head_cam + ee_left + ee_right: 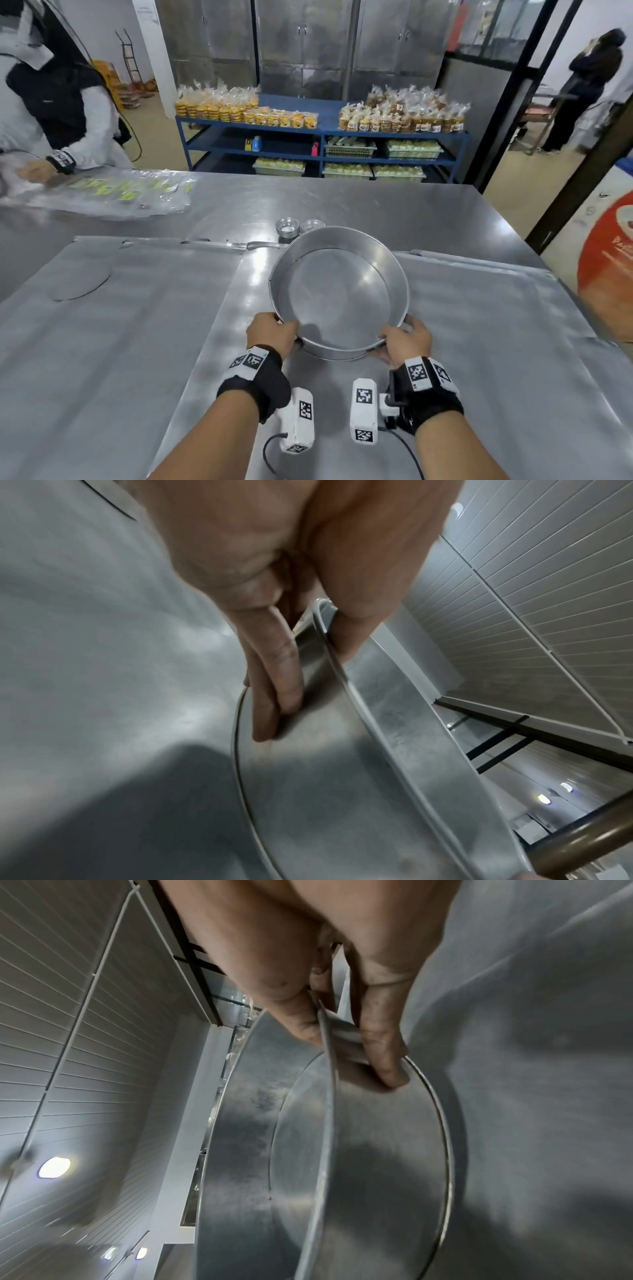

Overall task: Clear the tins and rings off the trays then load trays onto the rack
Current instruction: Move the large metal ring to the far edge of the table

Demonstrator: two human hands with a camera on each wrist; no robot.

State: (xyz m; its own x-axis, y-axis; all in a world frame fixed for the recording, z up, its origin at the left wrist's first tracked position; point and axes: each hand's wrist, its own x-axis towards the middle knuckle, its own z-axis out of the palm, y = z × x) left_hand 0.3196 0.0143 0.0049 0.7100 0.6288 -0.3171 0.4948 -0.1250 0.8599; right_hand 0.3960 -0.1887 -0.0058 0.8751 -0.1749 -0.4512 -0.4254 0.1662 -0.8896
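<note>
Two hands hold one large round silver metal cake ring point(339, 294) by its near rim, tilted so its open face turns toward the person, above the middle of the steel worktop point(428, 212). On the left, the left hand point(272, 334) pinches the wall: in the left wrist view the thumb lies inside the rim while the fingers point(274, 685), pressed together, lie flat against the outer side. On the right, the right hand point(406, 337) pinches the same way; its wrist view shows the thumb inside the rim and the fingers point(383, 1047) close together on the outside, tips at the lower edge. Flat grey metal trays point(102, 342) lie on the worktop to both sides of the ring, at the near edge. Beyond the ring, toward the far edge, sit two small stacks of little round silver tins point(288, 228). At the far left corner another person's hand point(34, 171) rests by clear plastic bags point(120, 192).
</note>
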